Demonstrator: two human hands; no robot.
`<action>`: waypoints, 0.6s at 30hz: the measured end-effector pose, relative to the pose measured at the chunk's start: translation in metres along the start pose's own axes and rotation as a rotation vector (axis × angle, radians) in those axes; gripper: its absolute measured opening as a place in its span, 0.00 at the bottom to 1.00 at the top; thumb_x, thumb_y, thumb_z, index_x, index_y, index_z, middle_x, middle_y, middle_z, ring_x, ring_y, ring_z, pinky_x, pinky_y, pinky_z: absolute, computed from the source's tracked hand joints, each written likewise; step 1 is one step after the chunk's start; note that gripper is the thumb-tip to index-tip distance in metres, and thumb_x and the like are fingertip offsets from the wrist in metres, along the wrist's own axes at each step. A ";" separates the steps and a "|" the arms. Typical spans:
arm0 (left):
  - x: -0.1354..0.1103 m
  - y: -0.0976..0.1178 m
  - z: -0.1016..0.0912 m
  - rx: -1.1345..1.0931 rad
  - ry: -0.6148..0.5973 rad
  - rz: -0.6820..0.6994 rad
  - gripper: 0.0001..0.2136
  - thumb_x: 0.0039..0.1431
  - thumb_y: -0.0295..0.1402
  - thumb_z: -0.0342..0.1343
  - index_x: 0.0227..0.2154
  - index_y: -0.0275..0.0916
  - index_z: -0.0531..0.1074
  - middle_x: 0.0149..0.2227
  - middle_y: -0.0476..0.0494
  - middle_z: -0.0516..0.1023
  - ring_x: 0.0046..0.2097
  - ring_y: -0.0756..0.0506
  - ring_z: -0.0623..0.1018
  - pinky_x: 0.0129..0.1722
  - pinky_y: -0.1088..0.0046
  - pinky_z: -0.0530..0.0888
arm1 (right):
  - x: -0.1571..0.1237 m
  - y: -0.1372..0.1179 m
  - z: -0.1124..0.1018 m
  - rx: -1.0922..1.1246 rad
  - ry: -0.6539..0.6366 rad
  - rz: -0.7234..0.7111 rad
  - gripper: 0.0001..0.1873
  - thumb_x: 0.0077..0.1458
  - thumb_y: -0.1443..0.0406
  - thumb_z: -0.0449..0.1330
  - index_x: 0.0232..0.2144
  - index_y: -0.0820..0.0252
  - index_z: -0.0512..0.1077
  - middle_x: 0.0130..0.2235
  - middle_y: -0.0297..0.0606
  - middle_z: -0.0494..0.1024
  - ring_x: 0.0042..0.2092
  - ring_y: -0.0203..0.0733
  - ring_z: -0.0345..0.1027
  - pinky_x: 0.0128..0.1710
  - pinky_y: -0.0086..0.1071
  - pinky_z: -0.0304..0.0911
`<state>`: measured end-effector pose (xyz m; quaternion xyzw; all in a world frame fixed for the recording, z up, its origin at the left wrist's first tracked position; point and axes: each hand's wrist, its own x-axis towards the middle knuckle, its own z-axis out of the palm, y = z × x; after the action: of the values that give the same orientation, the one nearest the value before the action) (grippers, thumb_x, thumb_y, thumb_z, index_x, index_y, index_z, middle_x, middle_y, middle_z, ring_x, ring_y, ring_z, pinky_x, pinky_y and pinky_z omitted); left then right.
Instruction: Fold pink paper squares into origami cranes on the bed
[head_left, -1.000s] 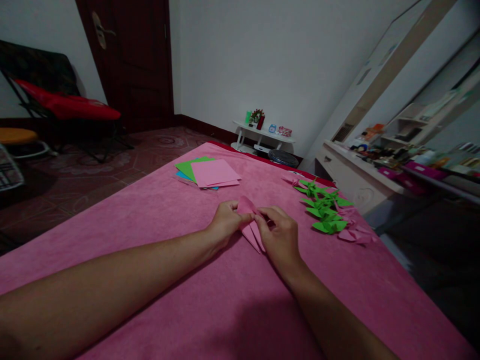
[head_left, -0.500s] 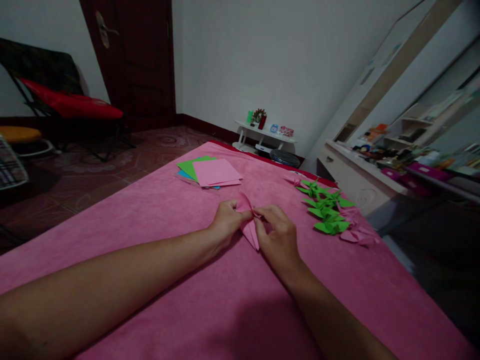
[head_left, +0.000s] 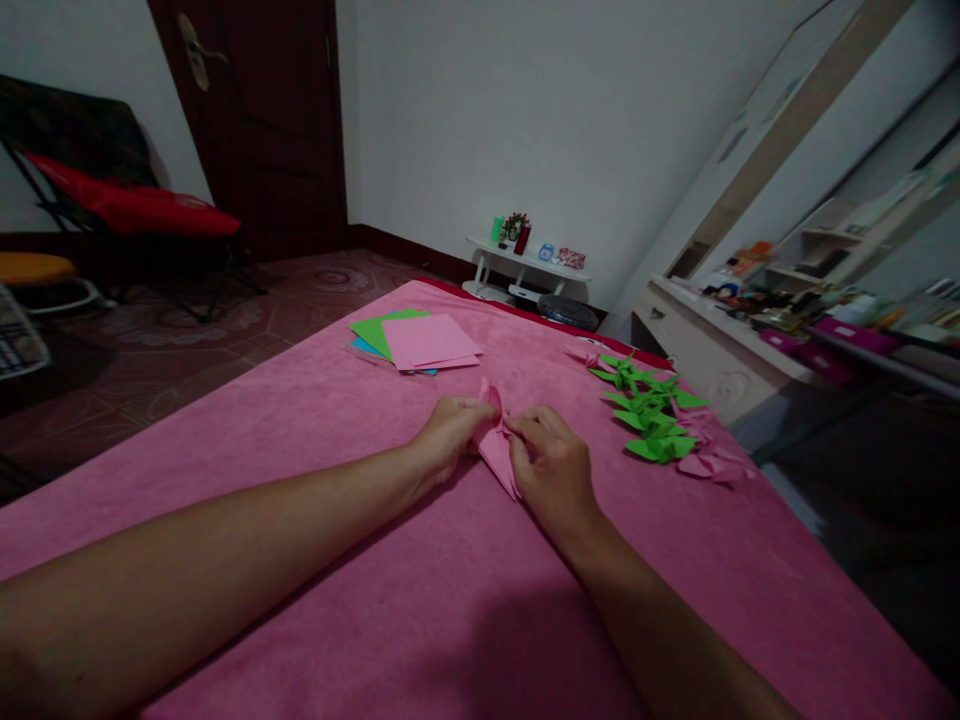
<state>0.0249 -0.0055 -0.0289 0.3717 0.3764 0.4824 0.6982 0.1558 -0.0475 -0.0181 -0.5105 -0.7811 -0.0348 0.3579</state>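
Observation:
A partly folded piece of pink origami paper (head_left: 495, 452) is between my two hands, over the middle of the pink cloth (head_left: 360, 600). My left hand (head_left: 451, 435) is closed on its left side, with the thumb on top near the upper fold. From the right, my right hand (head_left: 553, 455) pinches a small flap of the same paper between thumb and fingertips. The paper's narrow pointed end slants down toward me. My fingers hide part of the folds.
Square sheets of paper (head_left: 431, 342) in pink, green and blue lie stacked beyond my left hand. To the right sit several folded green paper cranes (head_left: 656, 420) and pink ones (head_left: 712, 462). Farther off are a low white shelf (head_left: 529, 262) and a cluttered dresser (head_left: 720, 330).
My left thumb has shifted up and left along the paper, and the upper fold looks more opened. The right hand keeps its pinch. The whole view has moved slightly.

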 end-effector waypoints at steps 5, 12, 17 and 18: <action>0.000 -0.003 -0.002 0.029 -0.021 0.053 0.08 0.39 0.31 0.62 0.20 0.32 0.70 0.17 0.49 0.69 0.17 0.54 0.66 0.18 0.78 0.59 | 0.000 -0.002 -0.001 -0.017 0.001 0.024 0.10 0.53 0.73 0.53 0.32 0.59 0.73 0.32 0.38 0.72 0.35 0.39 0.67 0.37 0.31 0.63; -0.004 -0.002 -0.001 0.018 -0.070 0.077 0.06 0.38 0.27 0.60 0.21 0.31 0.71 0.20 0.46 0.72 0.21 0.51 0.70 0.22 0.76 0.64 | 0.001 0.001 -0.002 0.042 0.065 0.019 0.10 0.53 0.73 0.53 0.32 0.60 0.73 0.32 0.38 0.74 0.35 0.40 0.67 0.37 0.31 0.63; -0.005 -0.002 0.001 0.025 -0.042 0.080 0.07 0.40 0.28 0.60 0.18 0.33 0.67 0.17 0.50 0.68 0.18 0.53 0.66 0.19 0.78 0.59 | 0.001 -0.001 -0.002 -0.022 0.039 0.008 0.10 0.54 0.72 0.53 0.35 0.60 0.73 0.34 0.39 0.73 0.36 0.40 0.68 0.39 0.32 0.63; -0.005 -0.003 0.001 0.029 -0.039 0.080 0.07 0.40 0.28 0.60 0.17 0.33 0.66 0.16 0.50 0.67 0.17 0.54 0.65 0.18 0.78 0.58 | 0.001 -0.001 -0.002 -0.034 0.032 0.002 0.10 0.55 0.72 0.53 0.36 0.59 0.73 0.34 0.39 0.73 0.36 0.40 0.68 0.39 0.32 0.63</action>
<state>0.0260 -0.0107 -0.0299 0.4061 0.3544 0.4971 0.6800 0.1555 -0.0484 -0.0157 -0.5167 -0.7741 -0.0557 0.3615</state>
